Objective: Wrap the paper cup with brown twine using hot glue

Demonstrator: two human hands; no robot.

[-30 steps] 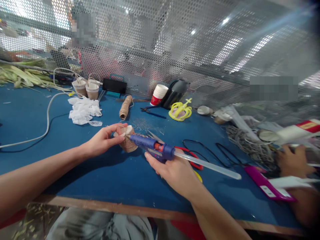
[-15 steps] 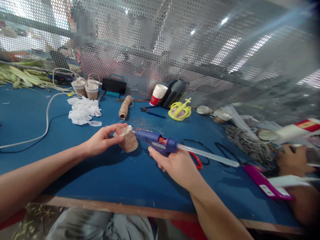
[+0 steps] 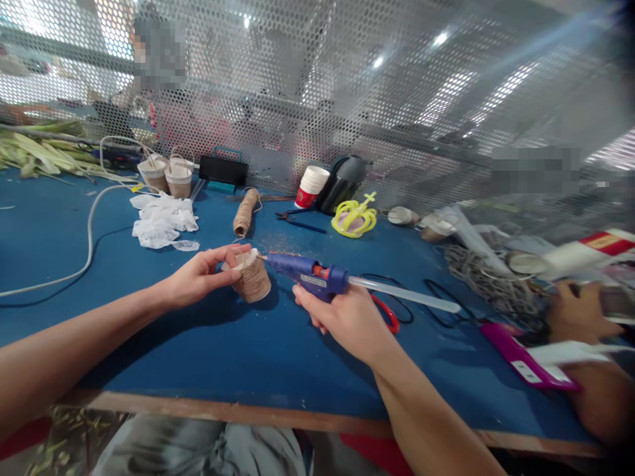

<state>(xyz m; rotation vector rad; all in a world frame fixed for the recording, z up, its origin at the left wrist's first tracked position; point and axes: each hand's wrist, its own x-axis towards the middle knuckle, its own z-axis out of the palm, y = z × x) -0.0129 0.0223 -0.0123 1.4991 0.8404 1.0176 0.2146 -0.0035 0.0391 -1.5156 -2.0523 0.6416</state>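
Observation:
My left hand is closed on the rim of a small paper cup wrapped in brown twine, which it holds tilted just over the table. In my right hand is a blue hot glue gun, gripped by its handle, with a long clear glue stick sticking out of the back. The gun's nozzle points left and meets the cup near its white rim; whether glue is coming out I cannot tell. Behind the cup lies a spool of brown twine.
Crumpled white gloves and two twine-wrapped cups lie left. Pliers, stacked paper cups and a yellow crown are behind. Red-handled scissors, a purple power strip and another person's hand are right.
The glue gun's nozzle has shifted slightly along the cup's rim, and its glue stick has swung a little. Both hands keep their grips. The whole view has shifted slightly.

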